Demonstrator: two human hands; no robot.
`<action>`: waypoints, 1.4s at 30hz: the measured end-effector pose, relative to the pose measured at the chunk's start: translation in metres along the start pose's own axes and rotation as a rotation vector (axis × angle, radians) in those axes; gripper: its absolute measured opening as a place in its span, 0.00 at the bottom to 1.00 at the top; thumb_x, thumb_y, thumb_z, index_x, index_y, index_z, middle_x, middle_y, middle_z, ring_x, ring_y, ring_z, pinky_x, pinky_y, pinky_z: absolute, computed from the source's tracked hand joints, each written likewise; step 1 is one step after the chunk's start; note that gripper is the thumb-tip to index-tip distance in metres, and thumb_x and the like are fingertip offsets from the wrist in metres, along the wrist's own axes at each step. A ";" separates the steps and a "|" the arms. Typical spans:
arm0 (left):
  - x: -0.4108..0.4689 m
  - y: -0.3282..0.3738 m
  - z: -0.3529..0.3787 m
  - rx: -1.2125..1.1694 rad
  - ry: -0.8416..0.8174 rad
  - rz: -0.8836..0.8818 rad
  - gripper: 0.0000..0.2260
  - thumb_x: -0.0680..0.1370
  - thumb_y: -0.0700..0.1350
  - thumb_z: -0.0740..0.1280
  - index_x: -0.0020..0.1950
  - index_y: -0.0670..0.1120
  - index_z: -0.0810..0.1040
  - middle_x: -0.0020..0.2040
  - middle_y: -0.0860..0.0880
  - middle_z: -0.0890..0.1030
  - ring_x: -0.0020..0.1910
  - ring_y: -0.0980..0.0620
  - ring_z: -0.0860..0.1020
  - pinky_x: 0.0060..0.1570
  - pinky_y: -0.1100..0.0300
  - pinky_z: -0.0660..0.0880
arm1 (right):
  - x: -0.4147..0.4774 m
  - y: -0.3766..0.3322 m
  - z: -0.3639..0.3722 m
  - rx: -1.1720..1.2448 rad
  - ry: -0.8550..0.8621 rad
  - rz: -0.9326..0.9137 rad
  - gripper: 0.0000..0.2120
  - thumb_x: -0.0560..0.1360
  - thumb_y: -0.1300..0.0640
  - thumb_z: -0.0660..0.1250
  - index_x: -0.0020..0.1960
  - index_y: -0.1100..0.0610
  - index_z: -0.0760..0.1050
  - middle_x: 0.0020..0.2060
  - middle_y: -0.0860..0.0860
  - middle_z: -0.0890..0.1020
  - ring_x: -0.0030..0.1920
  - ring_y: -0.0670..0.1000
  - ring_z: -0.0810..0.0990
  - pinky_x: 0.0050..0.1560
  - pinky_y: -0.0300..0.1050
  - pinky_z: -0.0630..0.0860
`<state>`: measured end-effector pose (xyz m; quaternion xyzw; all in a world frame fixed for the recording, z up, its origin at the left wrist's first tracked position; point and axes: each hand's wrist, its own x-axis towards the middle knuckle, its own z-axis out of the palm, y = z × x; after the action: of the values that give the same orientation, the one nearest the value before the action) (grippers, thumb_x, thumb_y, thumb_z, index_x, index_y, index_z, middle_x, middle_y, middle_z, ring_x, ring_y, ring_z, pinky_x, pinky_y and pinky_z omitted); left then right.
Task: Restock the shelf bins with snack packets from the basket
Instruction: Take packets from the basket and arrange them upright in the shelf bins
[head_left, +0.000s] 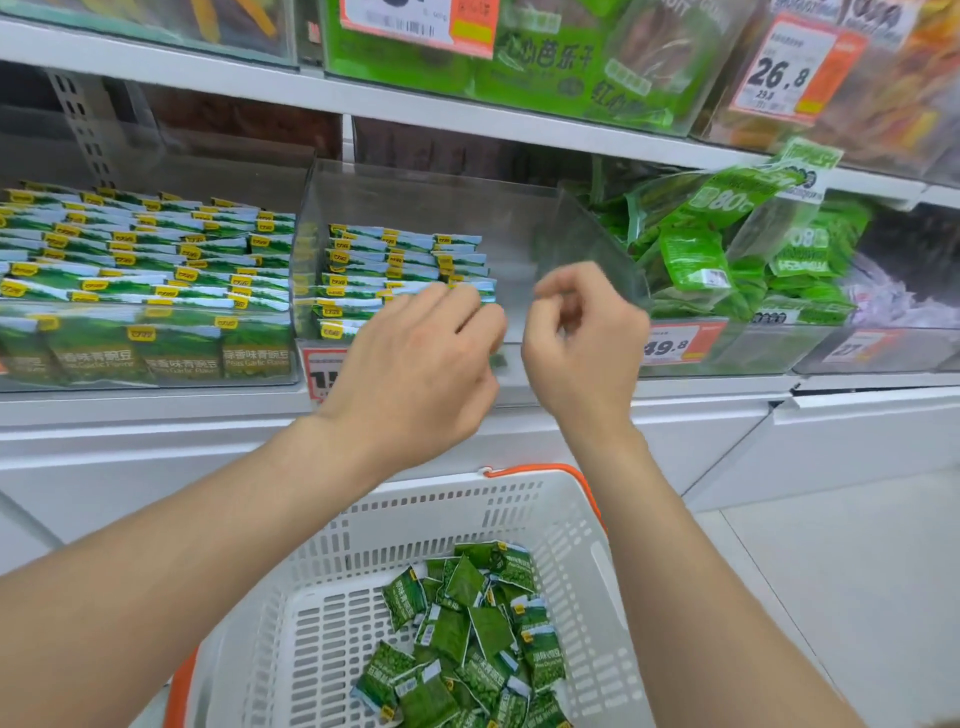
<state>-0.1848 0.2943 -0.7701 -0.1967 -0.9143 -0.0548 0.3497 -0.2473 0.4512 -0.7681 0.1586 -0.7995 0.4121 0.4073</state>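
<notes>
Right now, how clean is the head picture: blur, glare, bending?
Head view: right hand and green bags beside it smear with motion blur; clear bin wall reflects faintly; shelf edge bows from the wide lens; packets in the basket read sharp.

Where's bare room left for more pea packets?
Free: the right part of the middle bin, between its packet rows and its right wall. Also the left floor of the basket, beside the loose packets. Crowded: the left bin is full, and the right bin is heaped with green bags.
</notes>
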 end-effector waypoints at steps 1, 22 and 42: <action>-0.004 0.007 0.001 -0.009 -0.013 0.022 0.05 0.75 0.46 0.63 0.46 0.45 0.76 0.40 0.47 0.76 0.41 0.41 0.76 0.36 0.47 0.70 | -0.015 0.006 -0.005 0.020 0.024 -0.029 0.07 0.71 0.65 0.65 0.40 0.55 0.79 0.25 0.45 0.72 0.27 0.50 0.72 0.31 0.45 0.68; -0.085 0.084 0.102 -0.129 -1.274 0.347 0.09 0.81 0.40 0.58 0.48 0.44 0.78 0.41 0.46 0.78 0.36 0.45 0.78 0.37 0.50 0.78 | -0.276 0.173 -0.030 -0.602 -1.990 0.560 0.12 0.79 0.60 0.62 0.58 0.63 0.78 0.50 0.56 0.80 0.48 0.55 0.81 0.50 0.48 0.79; -0.069 0.061 0.086 -0.128 -1.221 0.179 0.10 0.81 0.44 0.58 0.49 0.48 0.80 0.45 0.47 0.80 0.42 0.43 0.81 0.44 0.47 0.82 | -0.256 0.161 -0.023 -0.509 -1.671 0.563 0.04 0.70 0.63 0.67 0.40 0.59 0.80 0.36 0.54 0.83 0.40 0.54 0.84 0.44 0.51 0.85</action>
<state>-0.1669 0.3484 -0.8828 -0.2889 -0.9243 0.0424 -0.2458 -0.1722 0.5471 -1.0460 0.1100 -0.9097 0.0588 -0.3961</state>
